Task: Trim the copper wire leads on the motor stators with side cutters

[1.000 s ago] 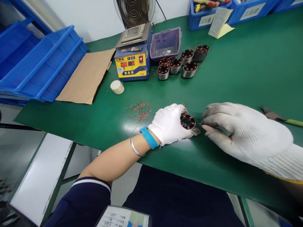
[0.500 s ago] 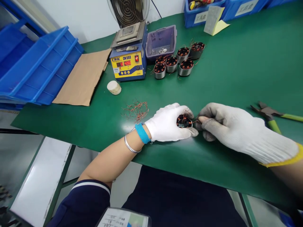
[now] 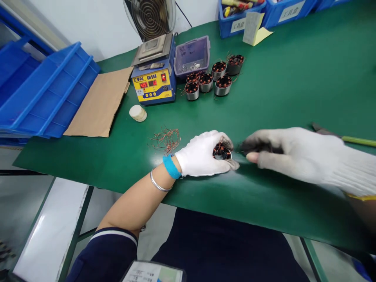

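Observation:
My left hand (image 3: 202,154), in a white glove, is wrapped round a small stator (image 3: 222,152) with copper windings and loose wire ends, resting on the green table. To its right, my right hand (image 3: 299,156), in a greyed white glove with a bare thumb tip, is apart from the stator. Its thumb and fingers are spread, somewhat blurred by motion, with nothing distinct between them. Cutting pliers with green handles (image 3: 358,141) lie beyond that hand and are partly hidden by it. Left of my left hand is a tangle of copper wire scraps (image 3: 168,141).
Several more stators (image 3: 222,86) stand by a purple bin (image 3: 192,56). Left of it is a blue and yellow CM 558 unit (image 3: 154,86) with a lit display. A white round piece (image 3: 138,113), cardboard (image 3: 100,103), blue crates (image 3: 58,94) and tool boxes (image 3: 236,25) are around.
My right hand has released its pinch on a wire at the stator and moved slightly right, over part of the pliers. My left hand keeps its hold; the view has shifted a little.

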The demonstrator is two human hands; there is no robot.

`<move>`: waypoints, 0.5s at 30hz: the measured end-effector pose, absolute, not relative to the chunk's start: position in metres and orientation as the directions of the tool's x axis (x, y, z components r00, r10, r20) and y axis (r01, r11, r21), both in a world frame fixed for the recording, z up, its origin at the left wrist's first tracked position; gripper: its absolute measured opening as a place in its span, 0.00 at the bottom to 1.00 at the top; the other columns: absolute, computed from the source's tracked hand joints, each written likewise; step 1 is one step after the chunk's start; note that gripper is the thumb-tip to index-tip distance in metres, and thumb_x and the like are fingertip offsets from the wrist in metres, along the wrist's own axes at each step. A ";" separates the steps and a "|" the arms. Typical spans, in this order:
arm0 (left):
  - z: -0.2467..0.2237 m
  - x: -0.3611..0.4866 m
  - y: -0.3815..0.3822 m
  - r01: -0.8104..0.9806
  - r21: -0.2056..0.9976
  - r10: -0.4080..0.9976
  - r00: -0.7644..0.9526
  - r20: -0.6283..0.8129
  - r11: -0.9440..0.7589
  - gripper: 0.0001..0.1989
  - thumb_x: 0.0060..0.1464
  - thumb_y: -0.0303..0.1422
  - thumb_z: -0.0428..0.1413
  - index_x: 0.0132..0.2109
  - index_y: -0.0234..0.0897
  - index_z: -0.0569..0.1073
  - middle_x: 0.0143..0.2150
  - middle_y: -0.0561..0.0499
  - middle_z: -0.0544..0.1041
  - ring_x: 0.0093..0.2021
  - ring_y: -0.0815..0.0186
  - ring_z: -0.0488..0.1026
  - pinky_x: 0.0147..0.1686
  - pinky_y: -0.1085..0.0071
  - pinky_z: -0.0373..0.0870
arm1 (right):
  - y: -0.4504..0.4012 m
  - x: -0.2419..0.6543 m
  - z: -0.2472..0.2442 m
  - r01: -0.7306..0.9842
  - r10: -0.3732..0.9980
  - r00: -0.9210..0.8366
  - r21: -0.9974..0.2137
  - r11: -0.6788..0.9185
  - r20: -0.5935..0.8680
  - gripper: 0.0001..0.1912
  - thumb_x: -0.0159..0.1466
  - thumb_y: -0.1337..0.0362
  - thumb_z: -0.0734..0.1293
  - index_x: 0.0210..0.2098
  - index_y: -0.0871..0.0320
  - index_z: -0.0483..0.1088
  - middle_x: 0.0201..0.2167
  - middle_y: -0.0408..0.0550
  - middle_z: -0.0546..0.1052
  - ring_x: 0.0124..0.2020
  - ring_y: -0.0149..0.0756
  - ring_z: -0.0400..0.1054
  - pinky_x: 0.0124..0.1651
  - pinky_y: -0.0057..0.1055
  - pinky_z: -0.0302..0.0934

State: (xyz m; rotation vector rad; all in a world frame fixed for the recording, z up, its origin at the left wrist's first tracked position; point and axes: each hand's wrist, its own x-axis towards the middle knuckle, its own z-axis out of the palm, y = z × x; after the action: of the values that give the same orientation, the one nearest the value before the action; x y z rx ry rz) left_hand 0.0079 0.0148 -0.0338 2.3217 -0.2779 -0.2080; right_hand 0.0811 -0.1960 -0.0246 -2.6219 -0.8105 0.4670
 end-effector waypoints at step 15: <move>-0.036 0.007 0.018 -0.225 0.692 -0.330 0.944 -0.020 -0.686 0.16 0.51 0.40 0.65 0.46 0.42 0.76 0.47 0.50 0.78 0.48 0.60 0.76 0.50 0.63 0.73 | -0.198 0.062 -0.033 0.746 0.886 0.389 -0.478 -0.464 -0.253 0.17 0.63 0.54 0.59 0.21 0.53 0.68 0.19 0.44 0.73 0.18 0.32 0.60 0.23 0.32 0.47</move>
State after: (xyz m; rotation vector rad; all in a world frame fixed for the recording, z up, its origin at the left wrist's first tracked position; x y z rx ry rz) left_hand 0.0075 0.0179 -0.0359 2.3522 -0.3894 -0.1846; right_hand 0.0619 -0.1975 -0.0330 -2.3650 -1.4326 0.6962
